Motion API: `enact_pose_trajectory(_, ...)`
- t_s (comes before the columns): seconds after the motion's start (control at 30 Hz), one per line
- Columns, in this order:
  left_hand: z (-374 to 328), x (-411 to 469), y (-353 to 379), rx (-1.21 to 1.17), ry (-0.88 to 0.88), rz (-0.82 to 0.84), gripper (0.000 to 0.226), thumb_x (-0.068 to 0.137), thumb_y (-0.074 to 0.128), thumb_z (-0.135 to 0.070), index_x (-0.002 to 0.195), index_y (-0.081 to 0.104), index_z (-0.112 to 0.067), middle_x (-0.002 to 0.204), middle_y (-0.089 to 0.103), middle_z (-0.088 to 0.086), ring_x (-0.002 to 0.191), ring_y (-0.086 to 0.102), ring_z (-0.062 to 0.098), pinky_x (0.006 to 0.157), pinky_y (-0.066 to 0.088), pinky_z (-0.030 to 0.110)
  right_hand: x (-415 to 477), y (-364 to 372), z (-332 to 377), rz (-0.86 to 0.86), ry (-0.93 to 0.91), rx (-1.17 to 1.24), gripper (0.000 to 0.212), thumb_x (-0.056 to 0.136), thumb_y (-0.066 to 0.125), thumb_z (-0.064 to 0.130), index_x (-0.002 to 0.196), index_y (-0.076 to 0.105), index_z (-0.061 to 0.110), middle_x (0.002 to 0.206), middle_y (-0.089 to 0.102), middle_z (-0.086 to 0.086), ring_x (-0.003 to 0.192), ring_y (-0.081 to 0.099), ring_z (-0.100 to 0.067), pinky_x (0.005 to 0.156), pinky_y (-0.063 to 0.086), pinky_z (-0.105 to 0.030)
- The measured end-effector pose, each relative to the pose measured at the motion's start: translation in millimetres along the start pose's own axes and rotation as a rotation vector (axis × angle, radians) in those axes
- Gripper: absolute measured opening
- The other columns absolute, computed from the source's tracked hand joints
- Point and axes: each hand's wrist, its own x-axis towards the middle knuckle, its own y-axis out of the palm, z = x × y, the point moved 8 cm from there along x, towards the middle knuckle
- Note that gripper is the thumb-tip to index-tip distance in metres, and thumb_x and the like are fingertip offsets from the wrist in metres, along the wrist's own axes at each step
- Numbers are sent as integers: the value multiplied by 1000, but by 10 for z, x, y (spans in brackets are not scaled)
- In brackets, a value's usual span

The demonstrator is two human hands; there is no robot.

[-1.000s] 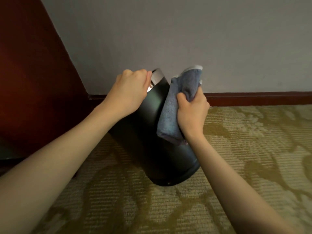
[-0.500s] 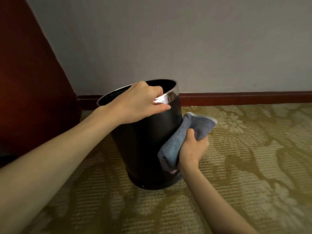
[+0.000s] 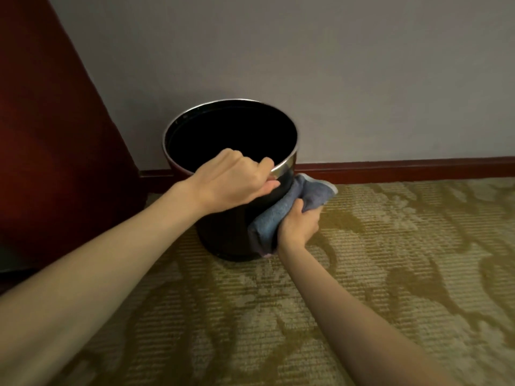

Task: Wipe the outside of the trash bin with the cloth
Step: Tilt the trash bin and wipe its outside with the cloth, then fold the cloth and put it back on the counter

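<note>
Hands press cloth [image 3: 281, 215] against unlabelled bin [image 3: 223, 232].

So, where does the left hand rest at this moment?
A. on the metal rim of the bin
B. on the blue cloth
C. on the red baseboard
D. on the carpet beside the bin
A: the left hand grips the shiny rim of the trash bin, while the right hand presses the cloth against the bin's dark side.
</note>
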Motion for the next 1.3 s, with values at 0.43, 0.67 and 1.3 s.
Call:
enact_pose_trajectory(0.43,81,-406,442,1,-25,11,29,88,59,-32,78,56,-6,50,61,8,42,60,27,38,43,30,-117,255,-137,320,-156,-412,41,94,47,19,132,37,7,124,54,-18,113,53,-37,97,42,-48)
enact_pose_trajectory(0.67,99,-400,442,46,-153,0,35,94,35,-36,82,56,-10,56,64,5,49,62,27,43,42,29,-20,148,-112,331,-59,-327,43,91,53,20,133,42,12,104,56,-6,95,56,-25,89,47,-40)
enact_pose_trajectory(1.3,-27,-679,338,-1152,-921,-295,55,75,71,-39,121,45,-22,111,56,-14,100,56,-4,83,49,17,-268,-134,1199,561,-85,564,44,74,71,1,112,50,10,103,69,-12,89,72,-19,70,57,-30)
